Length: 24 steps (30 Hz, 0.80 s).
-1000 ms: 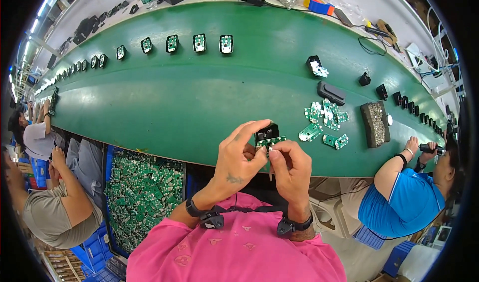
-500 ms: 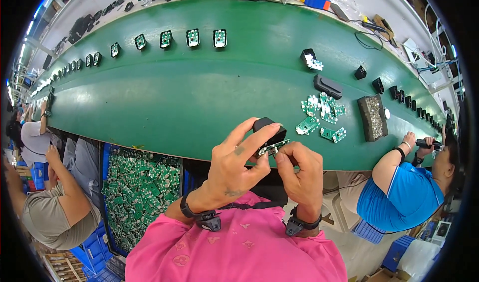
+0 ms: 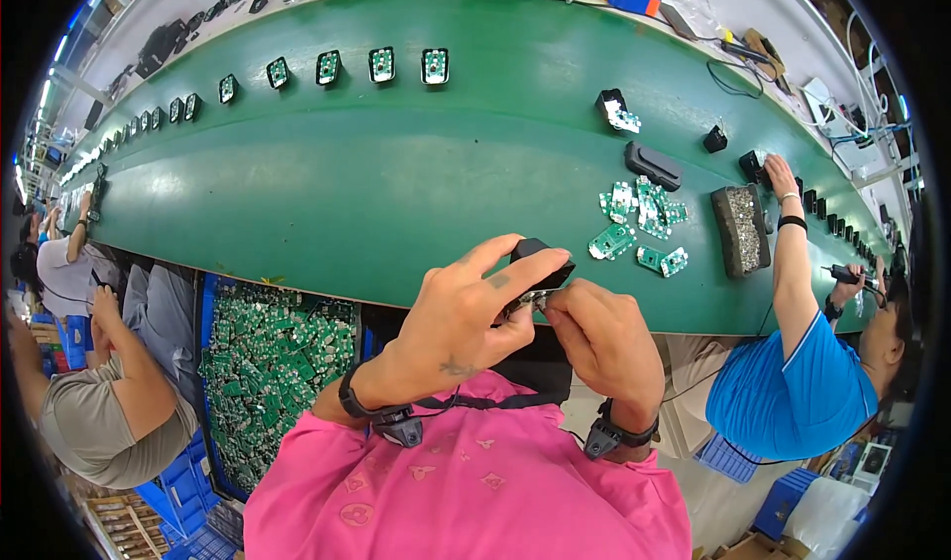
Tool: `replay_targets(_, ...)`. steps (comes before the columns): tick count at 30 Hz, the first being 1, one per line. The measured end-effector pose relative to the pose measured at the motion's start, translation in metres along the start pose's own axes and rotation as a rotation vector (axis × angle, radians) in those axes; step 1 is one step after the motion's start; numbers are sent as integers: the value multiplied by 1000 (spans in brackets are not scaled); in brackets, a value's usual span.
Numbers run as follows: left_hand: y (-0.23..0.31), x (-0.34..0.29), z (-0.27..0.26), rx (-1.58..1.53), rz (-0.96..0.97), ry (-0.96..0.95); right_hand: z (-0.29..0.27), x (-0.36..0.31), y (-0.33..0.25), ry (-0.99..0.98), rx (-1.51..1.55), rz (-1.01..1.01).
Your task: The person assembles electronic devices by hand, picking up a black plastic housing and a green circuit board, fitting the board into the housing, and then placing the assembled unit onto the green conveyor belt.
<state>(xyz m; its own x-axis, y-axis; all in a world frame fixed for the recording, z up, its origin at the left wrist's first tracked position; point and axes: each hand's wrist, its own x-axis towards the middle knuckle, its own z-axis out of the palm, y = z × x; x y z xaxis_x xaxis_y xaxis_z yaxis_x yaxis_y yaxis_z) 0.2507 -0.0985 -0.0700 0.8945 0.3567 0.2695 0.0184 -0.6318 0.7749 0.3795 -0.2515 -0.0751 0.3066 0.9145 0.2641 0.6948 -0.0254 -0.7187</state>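
My left hand (image 3: pixel 464 314) is closed around a small black plastic housing (image 3: pixel 550 280) above the table's near edge. A small circuit board (image 3: pixel 524 304) shows at the housing's lower opening, largely covered by my fingers. Thumb and fingers of my right hand (image 3: pixel 601 337) are pinched together against the board's right end; what lies between them is hidden. Beyond, to the right, lie several loose green circuit boards (image 3: pixel 611 242). Behind these are a black oblong case (image 3: pixel 654 166) and a black housing with pale boards spilling from it (image 3: pixel 620 117).
A row of black housings with boards (image 3: pixel 435 66) runs along the far left of the green table (image 3: pixel 327 203). At right stands a dark box of small metal parts (image 3: pixel 740 231). A blue-rimmed bin of boards (image 3: pixel 277 372) is beside me. A co-worker's arm (image 3: pixel 792 253) reaches in from the right.
The housing has tipped in my left hand, so less of the board shows. My right wrist has shifted right. The right-hand co-worker has reached out to a black housing on the table.
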Motion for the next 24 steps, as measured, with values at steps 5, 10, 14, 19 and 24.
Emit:
replay_targets(5,-2,0,1,-54,-41,-16,0,0,2,16,46,18)
replay_targets(10,1,-1,4,34,10,0,2,3,-2,75,96,90)
replay_targets(14,2,1,7,126,51,26,6,3,1,99,118,91)
replay_targets(19,2,1,5,-50,-5,13,6,-1,-1,134,177,142)
replay_targets(24,5,-1,1,-258,-96,-7,4,-5,-7,192,218,164)
